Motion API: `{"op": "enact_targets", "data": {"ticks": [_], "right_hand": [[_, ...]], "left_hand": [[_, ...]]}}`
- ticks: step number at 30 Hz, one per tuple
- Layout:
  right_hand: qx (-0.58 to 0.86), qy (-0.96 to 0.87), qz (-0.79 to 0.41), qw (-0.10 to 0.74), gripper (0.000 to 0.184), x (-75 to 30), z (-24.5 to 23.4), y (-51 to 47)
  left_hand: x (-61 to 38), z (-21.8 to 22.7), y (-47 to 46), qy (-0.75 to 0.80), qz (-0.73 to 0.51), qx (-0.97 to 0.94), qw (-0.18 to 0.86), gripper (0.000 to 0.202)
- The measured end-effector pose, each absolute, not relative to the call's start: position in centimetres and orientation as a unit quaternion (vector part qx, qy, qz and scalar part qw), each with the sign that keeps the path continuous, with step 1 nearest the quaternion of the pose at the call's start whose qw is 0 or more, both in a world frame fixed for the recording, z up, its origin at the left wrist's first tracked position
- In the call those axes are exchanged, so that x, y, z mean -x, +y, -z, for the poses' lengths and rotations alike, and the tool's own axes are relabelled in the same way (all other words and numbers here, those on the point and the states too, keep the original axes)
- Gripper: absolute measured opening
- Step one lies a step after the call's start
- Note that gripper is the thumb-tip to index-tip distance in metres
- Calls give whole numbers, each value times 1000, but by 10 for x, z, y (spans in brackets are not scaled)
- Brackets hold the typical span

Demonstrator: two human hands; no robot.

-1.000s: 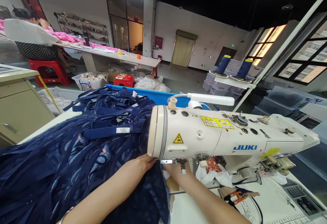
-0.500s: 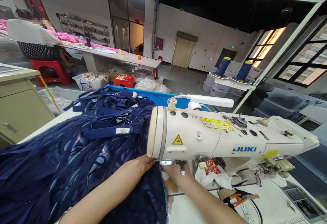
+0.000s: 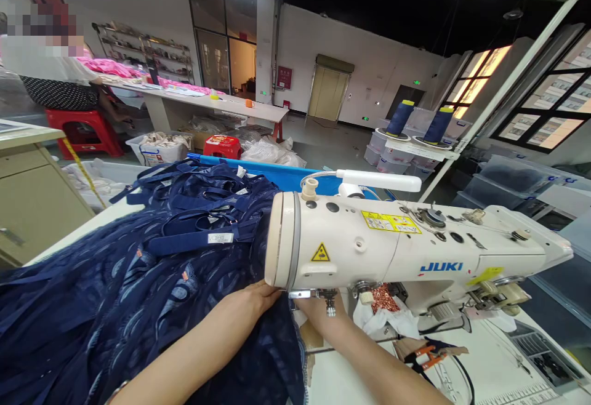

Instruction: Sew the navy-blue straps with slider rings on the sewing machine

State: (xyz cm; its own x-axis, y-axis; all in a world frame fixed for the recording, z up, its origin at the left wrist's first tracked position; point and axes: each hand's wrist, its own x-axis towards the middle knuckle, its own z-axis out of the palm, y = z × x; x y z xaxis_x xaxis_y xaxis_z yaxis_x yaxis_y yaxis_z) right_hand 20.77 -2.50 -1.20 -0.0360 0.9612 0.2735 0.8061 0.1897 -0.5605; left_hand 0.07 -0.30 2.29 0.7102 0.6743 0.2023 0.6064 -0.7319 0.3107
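Observation:
A cream JUKI sewing machine [image 3: 406,251] stands across the white table. A big heap of navy patterned fabric [image 3: 138,282] with straps lies to its left. My left hand [image 3: 252,299] rests flat on the fabric just under the machine's head, fingers stretched toward the needle. My right hand [image 3: 318,308] reaches under the head by the presser foot [image 3: 330,303]; its fingers are hidden by the machine.
Orange-handled snips [image 3: 427,356] and white scraps [image 3: 383,322] lie right of the needle. Two navy thread cones [image 3: 418,119] stand on a rack behind. A blue bin [image 3: 286,174] sits behind the fabric, a beige cabinet [image 3: 32,189] at left. A person sits at a far table [image 3: 207,100].
Both hands stay at the needle area almost unmoved; only the view has shifted slightly.

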Motion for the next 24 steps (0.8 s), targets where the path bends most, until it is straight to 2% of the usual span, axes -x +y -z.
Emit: {"op": "enact_targets", "data": {"ticks": [5, 11, 24], "right_hand": [[643, -702, -147, 268, 21, -203, -5, -27], [646, -691, -161, 282, 24, -203, -6, -28], [635, -708, -148, 271, 17, -200, -14, -27]], "left_hand": [[-4, -31, -5, 367, -143, -910, 128, 54], [-3, -35, -10, 359, -154, -913, 120, 55], [-4, -51, -13, 366, -115, -914, 129, 60]]}}
